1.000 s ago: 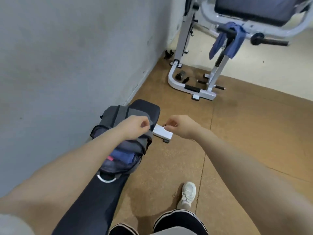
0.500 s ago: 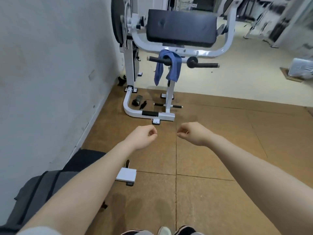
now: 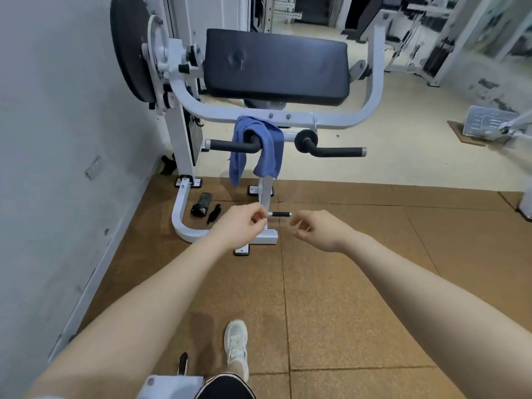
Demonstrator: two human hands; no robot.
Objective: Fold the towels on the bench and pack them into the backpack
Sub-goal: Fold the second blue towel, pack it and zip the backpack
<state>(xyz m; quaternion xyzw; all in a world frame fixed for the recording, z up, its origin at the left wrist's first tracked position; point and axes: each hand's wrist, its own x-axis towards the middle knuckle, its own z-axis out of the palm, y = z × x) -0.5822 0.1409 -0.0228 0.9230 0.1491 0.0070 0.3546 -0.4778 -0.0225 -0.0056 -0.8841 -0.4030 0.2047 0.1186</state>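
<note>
A crumpled blue cloth towel (image 3: 257, 148) drapes over the machine's black handlebar (image 3: 230, 146) at frame centre, above the loosely curled, empty left hand (image 3: 240, 226) and right hand (image 3: 318, 230).

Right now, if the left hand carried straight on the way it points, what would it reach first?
Probably the white upright post of the machine, with the blue towel draped just above it. Depth is unclear, and the left hand holds nothing.
</note>
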